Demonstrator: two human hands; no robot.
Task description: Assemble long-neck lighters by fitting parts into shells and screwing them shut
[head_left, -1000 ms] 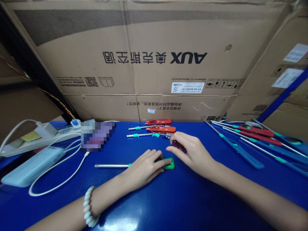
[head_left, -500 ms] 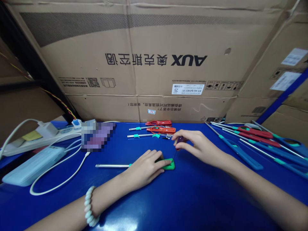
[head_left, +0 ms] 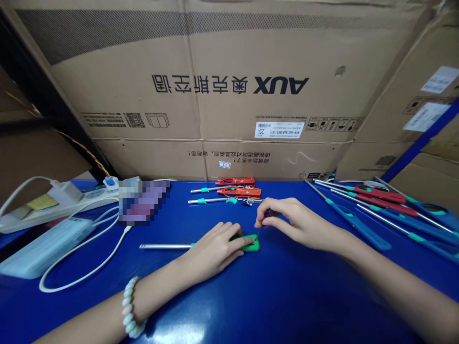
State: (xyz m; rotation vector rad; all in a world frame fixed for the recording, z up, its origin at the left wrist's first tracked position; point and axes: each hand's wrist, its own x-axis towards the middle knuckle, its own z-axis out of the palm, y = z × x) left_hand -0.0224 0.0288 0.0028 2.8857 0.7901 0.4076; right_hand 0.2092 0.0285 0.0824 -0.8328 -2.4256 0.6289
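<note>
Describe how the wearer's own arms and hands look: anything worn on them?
Both the left hand and the right hand are ungloved, with no rings that I can make out. No sleeves show on the forearms. A bracelet of pale, rounded, whitish-green beads circles the left wrist; the right wrist shows nothing worn.

On the bench there are two hands, one left hand and one right hand, with one green lighter, one screwdriver and one beaded bracelet. By the middle of the far edge, two opened lighters: one red casing, one orange casing. Toward the far right corner, two red-handled lighters and probably four blue-handled lighters, though they overlap and the picture cuts some off. Toward the left edge: one power bank, one power strip, one pixelated purple item.
</note>
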